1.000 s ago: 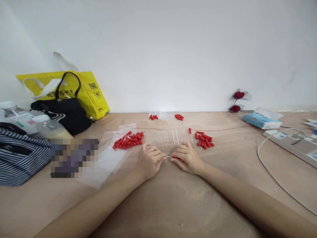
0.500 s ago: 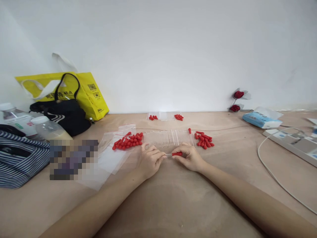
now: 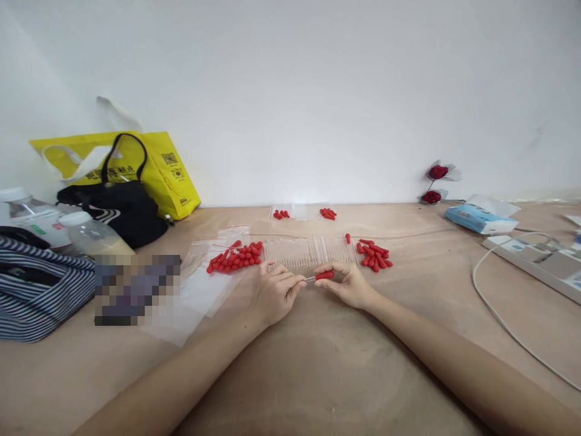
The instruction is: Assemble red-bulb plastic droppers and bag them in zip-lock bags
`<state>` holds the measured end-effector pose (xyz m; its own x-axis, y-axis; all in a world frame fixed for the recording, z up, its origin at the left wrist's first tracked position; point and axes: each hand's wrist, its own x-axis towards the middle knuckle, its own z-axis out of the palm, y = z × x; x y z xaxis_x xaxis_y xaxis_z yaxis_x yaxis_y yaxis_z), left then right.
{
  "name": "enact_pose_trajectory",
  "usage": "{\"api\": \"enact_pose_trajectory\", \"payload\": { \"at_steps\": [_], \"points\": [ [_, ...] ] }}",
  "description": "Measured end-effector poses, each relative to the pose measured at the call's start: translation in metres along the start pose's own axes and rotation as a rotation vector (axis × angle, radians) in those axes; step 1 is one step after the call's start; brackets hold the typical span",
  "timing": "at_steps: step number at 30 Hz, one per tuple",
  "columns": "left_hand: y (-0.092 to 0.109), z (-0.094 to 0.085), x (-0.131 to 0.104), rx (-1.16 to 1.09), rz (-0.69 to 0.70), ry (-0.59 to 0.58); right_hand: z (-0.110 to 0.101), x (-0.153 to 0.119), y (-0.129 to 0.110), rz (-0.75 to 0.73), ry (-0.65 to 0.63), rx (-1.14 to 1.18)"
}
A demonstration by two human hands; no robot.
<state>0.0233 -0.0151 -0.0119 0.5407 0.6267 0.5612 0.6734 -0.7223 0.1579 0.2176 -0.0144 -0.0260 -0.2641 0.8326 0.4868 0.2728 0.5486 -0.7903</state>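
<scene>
My left hand pinches a thin clear tube near the middle of the table. The tube's right end meets a red rubber bulb, which my right hand holds between thumb and fingers. Behind both hands lies a row of clear glass tubes, side by side. A pile of red bulbs sits at the row's left end on clear bags, and a smaller red pile at its right. One lone red bulb rests at the row's upper right.
Clear zip bags lie left of my left hand. Farther left are a yellow bag, a black bag, bottles and a striped pouch. A blue tissue pack, power strip and white cable are right. A filled bag lies near the wall.
The red bulb in my right hand has risen slightly and tilted up at its right end. My left hand has barely moved.
</scene>
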Motion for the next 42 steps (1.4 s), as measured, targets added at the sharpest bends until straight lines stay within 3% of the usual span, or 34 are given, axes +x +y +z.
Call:
{"api": "enact_pose_trajectory", "payload": {
  "at_steps": [5, 9, 13, 17, 20, 25, 29, 33, 37, 42],
  "points": [
    [0.002, -0.004, 0.001, -0.026, 0.008, -0.031, 0.0, 0.004, 0.002, 0.125, 0.035, 0.211],
    [0.0, -0.007, 0.001, -0.054, -0.038, -0.028, -0.023, 0.022, 0.007, 0.235, 0.126, 0.225],
    [-0.002, -0.006, 0.003, -0.062, -0.1, -0.029, -0.069, 0.044, 0.017, 0.485, 0.252, -0.063],
    [-0.001, -0.003, 0.003, -0.061, -0.098, -0.026, -0.1, 0.057, 0.033, 0.645, 0.191, -0.452],
    [0.0, -0.003, 0.003, -0.051, -0.089, -0.032, -0.103, 0.062, 0.045, 0.643, 0.158, -0.561],
    [-0.001, -0.002, 0.002, -0.033, -0.088, -0.058, -0.091, 0.068, 0.057, 0.641, 0.137, -0.705],
    [-0.001, 0.0, 0.001, -0.013, -0.081, -0.062, -0.084, 0.069, 0.058, 0.65, 0.145, -0.782],
    [-0.002, 0.002, 0.004, 0.03, -0.128, -0.031, -0.09, 0.064, 0.051, 0.647, 0.151, -0.841],
    [-0.001, 0.008, 0.025, 0.142, -0.266, -0.032, -0.105, 0.05, 0.04, 0.667, 0.082, -0.965],
    [0.002, 0.031, 0.074, 0.249, -0.407, -0.144, -0.116, 0.031, 0.026, 0.699, -0.022, -1.005]
  ]
}}
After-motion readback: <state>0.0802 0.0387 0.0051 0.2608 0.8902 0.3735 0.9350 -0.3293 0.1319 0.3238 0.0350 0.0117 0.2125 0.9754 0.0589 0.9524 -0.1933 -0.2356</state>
